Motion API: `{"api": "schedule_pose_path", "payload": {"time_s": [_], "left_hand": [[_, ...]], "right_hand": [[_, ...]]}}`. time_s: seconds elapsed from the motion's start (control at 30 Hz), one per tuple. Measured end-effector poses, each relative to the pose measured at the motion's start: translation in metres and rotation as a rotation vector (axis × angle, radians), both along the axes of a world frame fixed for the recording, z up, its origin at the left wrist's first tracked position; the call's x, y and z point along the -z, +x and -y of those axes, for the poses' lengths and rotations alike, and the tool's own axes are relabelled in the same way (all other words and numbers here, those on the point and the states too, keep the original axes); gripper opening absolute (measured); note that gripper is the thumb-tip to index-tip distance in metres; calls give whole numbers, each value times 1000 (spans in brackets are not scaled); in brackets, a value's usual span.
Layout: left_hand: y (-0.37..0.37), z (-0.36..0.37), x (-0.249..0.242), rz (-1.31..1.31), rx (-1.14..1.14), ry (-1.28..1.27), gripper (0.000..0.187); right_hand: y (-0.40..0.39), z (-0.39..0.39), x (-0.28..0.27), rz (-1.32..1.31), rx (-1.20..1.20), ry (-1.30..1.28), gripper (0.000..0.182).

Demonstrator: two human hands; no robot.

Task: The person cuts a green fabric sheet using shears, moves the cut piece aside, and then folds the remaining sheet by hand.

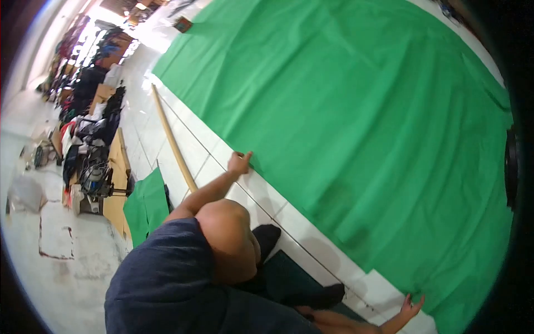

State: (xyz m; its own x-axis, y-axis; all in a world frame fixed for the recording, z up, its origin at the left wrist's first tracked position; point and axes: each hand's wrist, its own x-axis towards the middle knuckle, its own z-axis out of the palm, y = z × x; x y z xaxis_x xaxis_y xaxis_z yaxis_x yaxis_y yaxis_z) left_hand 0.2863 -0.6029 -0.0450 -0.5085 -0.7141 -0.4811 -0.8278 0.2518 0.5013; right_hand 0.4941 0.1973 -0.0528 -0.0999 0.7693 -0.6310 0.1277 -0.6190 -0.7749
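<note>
A large green fabric [356,122] lies spread across a white table [222,161], with soft creases running through it. My left hand [240,162] reaches out on a bare arm and pinches the fabric's near edge. At the bottom of the view, my right hand [411,306] rests with fingers spread on the same edge, close to a cut corner. My dark blue sleeve [161,278] and shoulder fill the lower left.
A long wooden stick [173,142] lies on the white table along its outer side. A smaller green fabric piece [146,203] hangs by the table edge. Machines and piled clothes [92,161] crowd the floor at left. A black round object [510,167] sits at the far right.
</note>
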Motion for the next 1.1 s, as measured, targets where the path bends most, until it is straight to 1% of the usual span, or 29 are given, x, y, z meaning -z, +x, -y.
{"api": "schedule_pose_path", "payload": {"time_s": [0.03,0.1,0.2,0.3,0.37,0.43,0.5,0.57,0.6,0.67,0.73,0.77,0.8,0.83,0.87,0.9,0.93,0.97,1.03,1.1], "left_hand": [[-2,-5,1,-49,-53,-1,62],[-3,-10,2,-76,-125,35,63],[-1,-17,3,-137,-201,5,64],[-1,-22,-4,-140,-201,25,66],[-2,-22,2,-119,-180,38,67],[-2,-20,6,-153,-209,-29,65],[-1,-18,7,-157,-223,-41,65],[-2,-20,1,-146,-208,-37,65],[-3,-19,-1,-137,-212,-25,64],[-7,-20,0,-133,-228,-9,64],[-6,-15,1,-139,-279,16,60],[-3,-11,3,-134,-288,10,60],[0,-9,8,-152,-280,-2,58],[-2,-9,11,-174,-265,-9,56],[-3,-7,14,-176,-263,-1,56],[-2,-3,15,-169,-243,17,55],[2,-1,13,-157,-226,30,55],[3,1,10,-144,-226,57,57],[6,-1,9,-159,-234,14,57],[1,-2,12,-203,-261,-12,58]], "right_hand": [[1,-5,13,131,25,68,42],[0,-5,21,95,-5,35,41],[-3,-20,27,44,-84,-17,39],[-13,-41,22,-8,-161,-54,37],[-10,-54,19,-35,-200,-80,36],[-12,-64,20,-69,-244,-112,35],[-20,-64,30,-110,-294,-162,33],[5,-103,65,-137,-314,-195,32],[22,-123,73,-134,-305,-186,32],[34,-122,62,-180,-612,375,30],[43,-106,56,-228,-913,930,28],[41,-85,25,-194,-528,584,25],[40,-40,-10,-71,-425,471,26],[41,-13,-31,47,-312,364,27],[43,-18,-27,47,-309,371,27],[43,-37,-4,69,-144,-31,24],[46,-79,44,95,20,-437,22],[48,-71,45,103,18,-439,22],[69,-51,41,202,-95,-181,23],[63,-38,35,272,-224,95,24]]}}
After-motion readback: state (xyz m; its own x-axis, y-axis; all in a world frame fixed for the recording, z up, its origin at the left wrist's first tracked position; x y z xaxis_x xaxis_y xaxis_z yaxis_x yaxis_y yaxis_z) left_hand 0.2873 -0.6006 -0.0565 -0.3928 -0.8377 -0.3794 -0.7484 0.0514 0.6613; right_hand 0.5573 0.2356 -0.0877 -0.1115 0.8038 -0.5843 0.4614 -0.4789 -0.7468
